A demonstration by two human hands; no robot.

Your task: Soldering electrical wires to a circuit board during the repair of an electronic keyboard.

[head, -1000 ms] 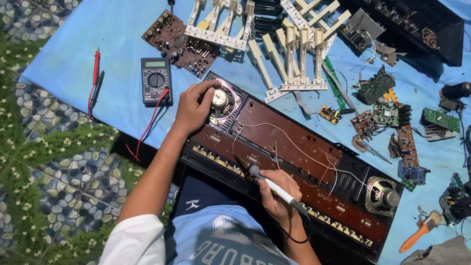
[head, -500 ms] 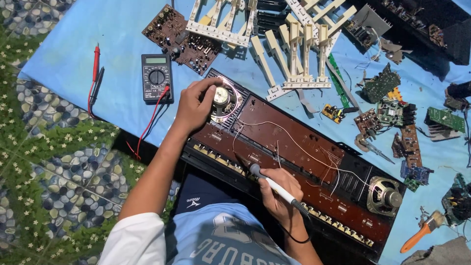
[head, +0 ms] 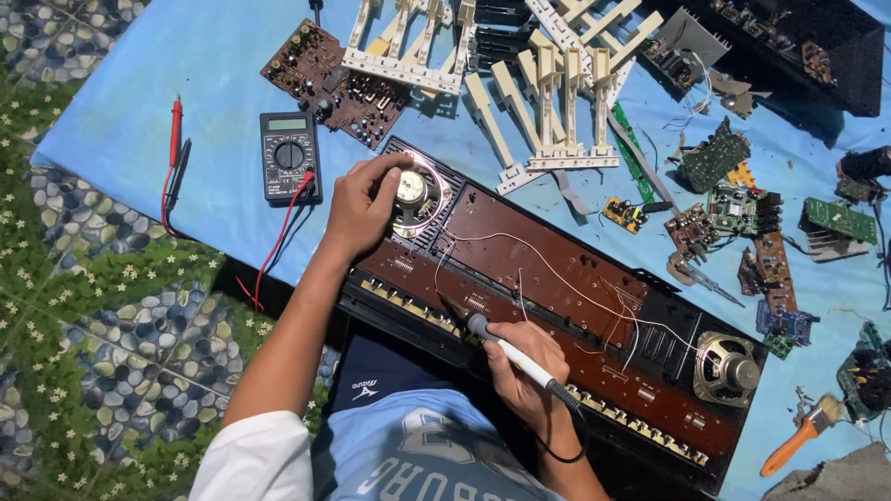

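The left hand (head: 357, 209) is curled around a small round speaker (head: 413, 190) at the far left end of the opened keyboard chassis (head: 557, 306), which lies across a blue sheet (head: 186, 83). The right hand (head: 524, 366) is closed on a white-handled soldering iron (head: 515, 357) at the near edge. A multimeter (head: 290, 167) sits left of the speaker.

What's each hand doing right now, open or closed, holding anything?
Left hand: curled closed around the round speaker in the opened keyboard.
Right hand: closed, holding the soldering iron.
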